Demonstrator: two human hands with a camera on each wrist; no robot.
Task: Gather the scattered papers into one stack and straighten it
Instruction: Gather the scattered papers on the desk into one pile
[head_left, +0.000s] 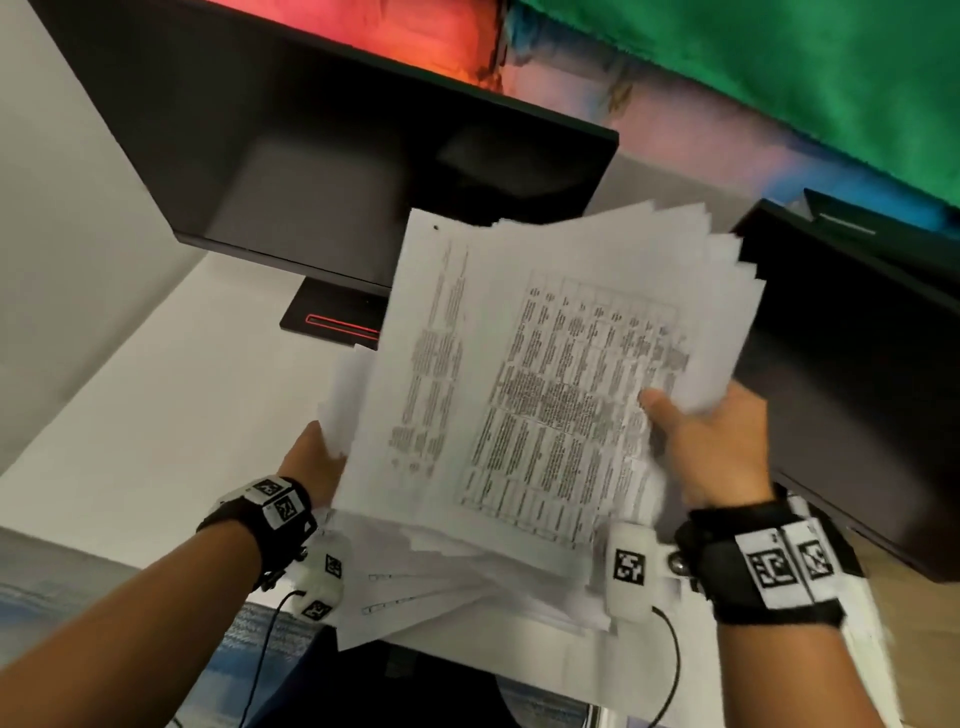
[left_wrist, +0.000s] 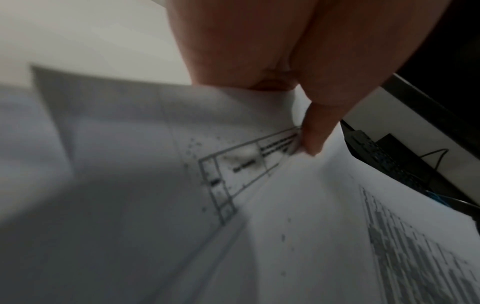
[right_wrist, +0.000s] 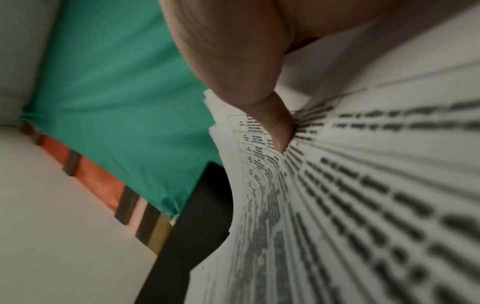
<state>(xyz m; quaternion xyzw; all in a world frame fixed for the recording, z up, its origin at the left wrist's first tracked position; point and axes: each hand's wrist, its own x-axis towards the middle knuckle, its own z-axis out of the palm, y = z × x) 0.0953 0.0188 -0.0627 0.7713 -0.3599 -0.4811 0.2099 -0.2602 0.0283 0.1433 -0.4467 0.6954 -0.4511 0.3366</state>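
Observation:
A thick, fanned sheaf of printed white papers (head_left: 524, 374) is held up off the desk between both hands, its edges uneven. My right hand (head_left: 701, 441) grips its right side, thumb on the top sheet's table of text (right_wrist: 337, 185). My left hand (head_left: 311, 457) holds the left edge, mostly hidden behind the sheets; in the left wrist view its thumb (left_wrist: 317, 131) presses on the papers (left_wrist: 233, 205). The fingers under the sheaf are hidden.
A dark monitor (head_left: 337, 156) on a stand (head_left: 332, 317) rises behind the papers on the white desk (head_left: 156, 405). A second black monitor (head_left: 857, 364) stands close on the right. Green cloth (head_left: 779, 67) hangs at the back. A black power strip (left_wrist: 384, 156) lies beyond the left hand.

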